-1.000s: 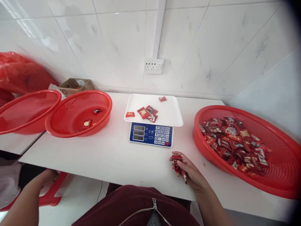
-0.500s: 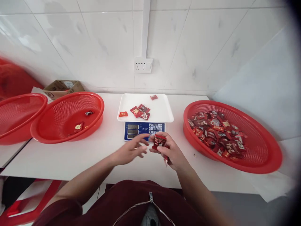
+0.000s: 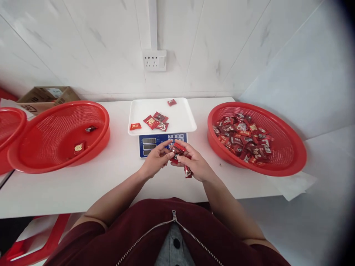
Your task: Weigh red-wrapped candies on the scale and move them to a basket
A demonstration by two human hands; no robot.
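Several small red candy packets (image 3: 180, 148) are gripped in my right hand (image 3: 195, 164), one of them poking out below its palm. My left hand (image 3: 156, 159) has its thumb and fingers closed on the near edge of the same bunch. Both hands are just in front of a blue digital scale (image 3: 144, 152), hiding part of its keypad. On the scale's white tray (image 3: 177, 120) lie several red packets (image 3: 158, 122), with a single packet (image 3: 171, 102) towards the back and an orange-red one (image 3: 135, 126) at the left.
A red perforated basket (image 3: 288, 162) heaped with wrapped candies (image 3: 244, 136) stands at the right. Another red basket (image 3: 55, 114) at the left has a few packets. Behind it is a cardboard box (image 3: 52, 98). A wall socket (image 3: 154, 60) is above the scale.
My left hand has moved in from beside the packets and now pinches them together with my right hand. The camera view has shifted, so the baskets and scale appear higher and further left.
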